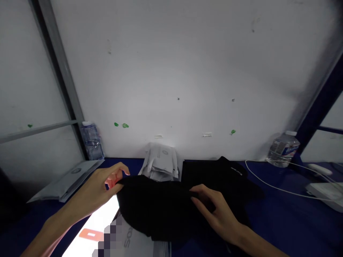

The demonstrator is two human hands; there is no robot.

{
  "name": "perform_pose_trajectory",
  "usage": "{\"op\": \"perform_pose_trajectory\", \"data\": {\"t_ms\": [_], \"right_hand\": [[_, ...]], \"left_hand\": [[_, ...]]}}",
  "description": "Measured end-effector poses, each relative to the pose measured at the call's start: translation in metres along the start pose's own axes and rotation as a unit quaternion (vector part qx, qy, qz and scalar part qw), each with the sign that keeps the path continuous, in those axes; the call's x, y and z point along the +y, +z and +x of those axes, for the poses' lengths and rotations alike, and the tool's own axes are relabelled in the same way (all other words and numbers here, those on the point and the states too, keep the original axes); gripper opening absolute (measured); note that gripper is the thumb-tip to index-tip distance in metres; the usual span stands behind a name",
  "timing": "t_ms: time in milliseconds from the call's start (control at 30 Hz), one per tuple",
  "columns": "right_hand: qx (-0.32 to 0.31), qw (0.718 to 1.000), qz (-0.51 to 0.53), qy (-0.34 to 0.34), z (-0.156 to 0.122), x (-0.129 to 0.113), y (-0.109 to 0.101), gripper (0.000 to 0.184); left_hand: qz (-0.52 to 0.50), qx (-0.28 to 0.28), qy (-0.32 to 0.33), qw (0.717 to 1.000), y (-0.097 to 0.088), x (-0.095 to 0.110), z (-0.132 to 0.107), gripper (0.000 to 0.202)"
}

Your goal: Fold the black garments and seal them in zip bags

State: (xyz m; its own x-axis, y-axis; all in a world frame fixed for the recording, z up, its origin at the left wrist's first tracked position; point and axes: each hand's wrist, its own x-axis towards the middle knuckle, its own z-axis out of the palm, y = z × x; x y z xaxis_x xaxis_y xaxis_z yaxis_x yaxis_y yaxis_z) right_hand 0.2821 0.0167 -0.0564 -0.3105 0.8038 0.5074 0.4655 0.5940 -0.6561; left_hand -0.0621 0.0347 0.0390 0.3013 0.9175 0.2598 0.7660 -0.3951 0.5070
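Note:
A piece of black fabric, perhaps a garment, is stretched between my two hands above the blue table. My left hand is closed at its upper left corner, thumb on the edge and index finger curled above it. Near the upper right edge, my right hand pinches the fabric between thumb and fingers. Below the fabric lies a white printed bag, partly covered. Another black garment with small white print lies behind and to the right.
White printed bags are stacked by the wall, and more packets lie left. A bright lit screen glows under my left arm. Plastic bottles stand at left and right. A white cable runs to a white box.

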Motion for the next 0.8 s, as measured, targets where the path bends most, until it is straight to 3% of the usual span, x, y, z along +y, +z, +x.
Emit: {"op": "perform_pose_trajectory", "data": {"t_ms": [200, 333, 433, 533, 633, 700, 800], "right_hand": [[-0.006, 0.999, -0.026, -0.035, -0.001, -0.004, 0.000, 0.015], [-0.006, 0.999, -0.024, -0.034, 0.000, -0.007, 0.001, 0.015], [0.001, 0.999, -0.024, -0.032, 0.000, -0.007, 0.001, 0.014], [0.021, 0.999, -0.023, -0.038, -0.002, -0.006, 0.002, 0.013], [0.030, 0.997, -0.029, -0.072, -0.003, -0.009, 0.002, 0.019], [-0.013, 0.994, -0.050, -0.100, -0.004, -0.014, 0.001, 0.028], [-0.136, 0.979, -0.091, -0.121, -0.005, -0.025, 0.002, 0.033]], "left_hand": [[-0.021, -0.067, 0.006, 0.998, 0.011, -0.004, -0.007, 0.019], [-0.017, -0.070, 0.015, 0.997, 0.006, -0.003, -0.016, 0.046], [-0.018, -0.080, 0.027, 0.996, -0.001, 0.000, -0.015, 0.039], [-0.014, -0.043, 0.010, 0.999, -0.005, 0.005, -0.011, 0.027], [-0.049, -0.049, -0.001, 0.998, -0.005, 0.007, -0.009, 0.028], [-0.061, -0.074, 0.010, 0.995, -0.004, 0.004, -0.009, 0.030], [-0.023, -0.075, 0.031, 0.996, -0.003, -0.002, -0.011, 0.028]]}}
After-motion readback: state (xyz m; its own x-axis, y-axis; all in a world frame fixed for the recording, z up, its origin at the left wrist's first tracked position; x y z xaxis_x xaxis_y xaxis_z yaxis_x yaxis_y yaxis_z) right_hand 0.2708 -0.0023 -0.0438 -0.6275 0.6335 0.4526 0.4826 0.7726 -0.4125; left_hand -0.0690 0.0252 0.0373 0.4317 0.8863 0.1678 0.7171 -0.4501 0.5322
